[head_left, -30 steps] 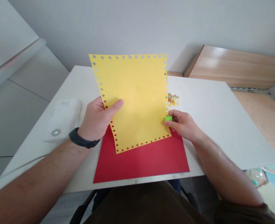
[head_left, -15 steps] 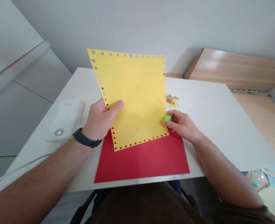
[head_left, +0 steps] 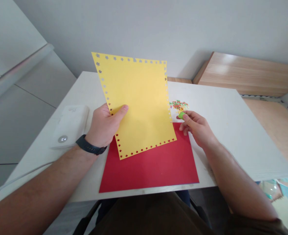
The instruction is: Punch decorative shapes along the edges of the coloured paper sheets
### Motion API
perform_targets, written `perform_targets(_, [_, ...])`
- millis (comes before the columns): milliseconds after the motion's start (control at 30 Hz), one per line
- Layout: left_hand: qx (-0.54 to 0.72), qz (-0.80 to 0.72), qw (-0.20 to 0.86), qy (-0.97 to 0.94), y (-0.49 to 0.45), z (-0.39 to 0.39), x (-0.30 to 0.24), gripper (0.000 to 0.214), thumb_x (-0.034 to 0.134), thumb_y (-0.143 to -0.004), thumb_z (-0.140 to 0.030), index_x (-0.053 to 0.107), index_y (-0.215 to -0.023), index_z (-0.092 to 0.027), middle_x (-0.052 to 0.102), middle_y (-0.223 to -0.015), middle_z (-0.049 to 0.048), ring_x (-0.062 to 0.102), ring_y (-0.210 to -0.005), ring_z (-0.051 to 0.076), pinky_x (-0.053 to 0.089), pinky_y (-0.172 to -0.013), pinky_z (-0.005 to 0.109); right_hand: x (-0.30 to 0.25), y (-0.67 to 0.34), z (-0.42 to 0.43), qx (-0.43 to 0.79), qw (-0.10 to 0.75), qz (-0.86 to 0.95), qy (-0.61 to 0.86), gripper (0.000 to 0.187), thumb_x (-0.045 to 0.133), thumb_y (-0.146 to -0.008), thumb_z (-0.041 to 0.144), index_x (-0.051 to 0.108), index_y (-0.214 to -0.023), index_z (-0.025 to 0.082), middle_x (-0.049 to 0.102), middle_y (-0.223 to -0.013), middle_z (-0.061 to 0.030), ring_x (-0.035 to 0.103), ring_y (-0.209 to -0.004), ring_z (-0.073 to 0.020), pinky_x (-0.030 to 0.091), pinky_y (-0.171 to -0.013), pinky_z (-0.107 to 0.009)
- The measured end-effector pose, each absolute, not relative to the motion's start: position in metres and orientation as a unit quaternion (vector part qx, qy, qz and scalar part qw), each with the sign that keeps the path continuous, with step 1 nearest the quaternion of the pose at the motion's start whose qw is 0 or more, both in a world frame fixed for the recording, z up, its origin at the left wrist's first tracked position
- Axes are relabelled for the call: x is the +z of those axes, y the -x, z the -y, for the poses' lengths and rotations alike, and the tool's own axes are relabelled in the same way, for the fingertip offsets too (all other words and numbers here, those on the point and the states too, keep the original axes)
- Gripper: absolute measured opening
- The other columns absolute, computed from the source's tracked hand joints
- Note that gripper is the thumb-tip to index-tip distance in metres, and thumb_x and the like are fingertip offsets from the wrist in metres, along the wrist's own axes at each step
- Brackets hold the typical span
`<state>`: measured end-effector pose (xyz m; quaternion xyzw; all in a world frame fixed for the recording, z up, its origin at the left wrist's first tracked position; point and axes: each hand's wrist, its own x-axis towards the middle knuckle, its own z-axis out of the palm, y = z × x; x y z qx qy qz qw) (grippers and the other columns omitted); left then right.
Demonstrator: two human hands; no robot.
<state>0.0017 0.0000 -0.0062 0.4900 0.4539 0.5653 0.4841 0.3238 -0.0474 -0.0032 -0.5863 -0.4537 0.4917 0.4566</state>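
Upright and slightly tilted, a yellow paper sheet (head_left: pixel 141 98) shows small star, heart and other cut-outs along its edges. My left hand (head_left: pixel 107 122) grips its left edge, thumb in front and fingers hidden behind. A small green craft punch (head_left: pixel 182 115) is pinched between the thumb and fingers of my right hand (head_left: pixel 197 125), just off the sheet's right edge. Beneath lies red paper (head_left: pixel 151 173), partly covered by the yellow sheet. Beyond my right hand is a pile of small coloured paper cut-outs (head_left: pixel 179 104), mostly orange, green and yellow.
A white box-like device (head_left: pixel 70 125) with a round grey button stands at the left of the white table (head_left: pixel 222 130); a cable runs near my left forearm. A wooden panel (head_left: pixel 246 71) is at the back right, and a clear container (head_left: pixel 268 189) sits below the table's right edge.
My right hand has moved the green punch off the yellow sheet's right edge, a little right and up. The sheet's right side has swung slightly left; my left hand keeps its hold.
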Motion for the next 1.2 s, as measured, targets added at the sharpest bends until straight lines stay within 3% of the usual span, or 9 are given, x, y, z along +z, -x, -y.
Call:
perform_targets(233, [0.565, -0.457, 0.475, -0.497, -0.002, 0.000, -0.006, 0.040, 0.085, -0.090, -0.037, 0.081, -0.126, -0.020, 0.078, -0.135, 0.0125, 0.076, -0.121, 0.033, 0.057, -0.114, 0.055, -0.003, -0.328, 0.048, 0.520, 0.461, 0.438, 0.571, 0.045, 0.072, -0.094, 0.067, 0.066, -0.108, 0.025, 0.066, -0.071, 0.0005, 0.061, -0.054, -0.0163, 0.043, -0.047, -0.029])
perform_targets(467, [0.558, -0.463, 0.476, -0.498, -0.002, 0.002, -0.002, 0.039, 0.084, -0.091, -0.038, 0.080, -0.126, -0.023, 0.077, -0.137, 0.0111, 0.073, -0.129, 0.034, 0.056, -0.116, 0.055, -0.003, -0.329, 0.045, 0.476, 0.446, 0.453, 0.608, 0.051, 0.069, -0.092, 0.075, 0.061, -0.106, 0.026, 0.058, -0.056, 0.0049, 0.054, -0.044, -0.0163, 0.041, -0.045, -0.030])
perform_targets(667, [0.553, -0.468, 0.475, -0.500, -0.003, 0.002, 0.001, 0.033, 0.084, -0.090, -0.038, 0.082, -0.120, -0.026, 0.081, -0.129, 0.0087, 0.076, -0.121, 0.034, 0.057, -0.114, 0.058, -0.006, -0.337, 0.045, 0.370, 0.369, 0.551, 0.651, 0.053, 0.065, -0.094, 0.074, 0.063, -0.116, 0.026, 0.056, -0.051, 0.0071, 0.051, -0.042, -0.0158, 0.037, -0.046, -0.029])
perform_targets(800, [0.554, -0.461, 0.480, -0.500, -0.003, 0.003, 0.001, 0.030, 0.083, -0.092, -0.037, 0.082, -0.120, -0.028, 0.080, -0.131, 0.0083, 0.073, -0.129, 0.034, 0.054, -0.118, 0.058, -0.005, -0.343, 0.048, 0.209, 0.272, 0.635, 0.692, 0.049, 0.063, -0.100, 0.062, 0.067, -0.131, 0.024, 0.056, -0.052, 0.0058, 0.051, -0.045, -0.0165, 0.033, -0.051, -0.030])
perform_targets(900, [0.558, -0.457, 0.478, -0.501, -0.003, 0.003, 0.002, 0.030, 0.083, -0.092, -0.037, 0.082, -0.120, -0.026, 0.079, -0.133, 0.0087, 0.071, -0.133, 0.034, 0.053, -0.120, 0.056, 0.000, -0.345, 0.049, 0.177, 0.248, 0.654, 0.692, 0.048, 0.062, -0.101, 0.057, 0.068, -0.133, 0.022, 0.056, -0.054, 0.0052, 0.051, -0.046, -0.0164, 0.033, -0.053, -0.030])
perform_targets(1067, [0.558, -0.467, 0.473, -0.496, -0.004, 0.003, 0.001, 0.034, 0.084, -0.090, -0.037, 0.082, -0.122, -0.024, 0.079, -0.132, 0.0105, 0.073, -0.128, 0.035, 0.056, -0.115, 0.056, -0.003, -0.351, 0.046, 0.205, 0.279, 0.629, 0.696, 0.048, 0.062, -0.101, 0.062, 0.066, -0.130, 0.023, 0.060, -0.060, 0.0038, 0.057, -0.052, -0.0177, 0.039, -0.055, -0.031])
perform_targets(1200, [0.558, -0.469, 0.475, -0.493, -0.004, 0.003, 0.002, 0.034, 0.083, -0.090, -0.037, 0.082, -0.120, -0.022, 0.080, -0.131, 0.0106, 0.073, -0.129, 0.036, 0.057, -0.115, 0.053, -0.015, -0.357, 0.039, 0.256, 0.358, 0.599, 0.670, 0.047, 0.065, -0.099, 0.066, 0.067, -0.120, 0.024, 0.067, -0.077, -0.0001, 0.063, -0.067, -0.0190, 0.046, -0.060, -0.031])
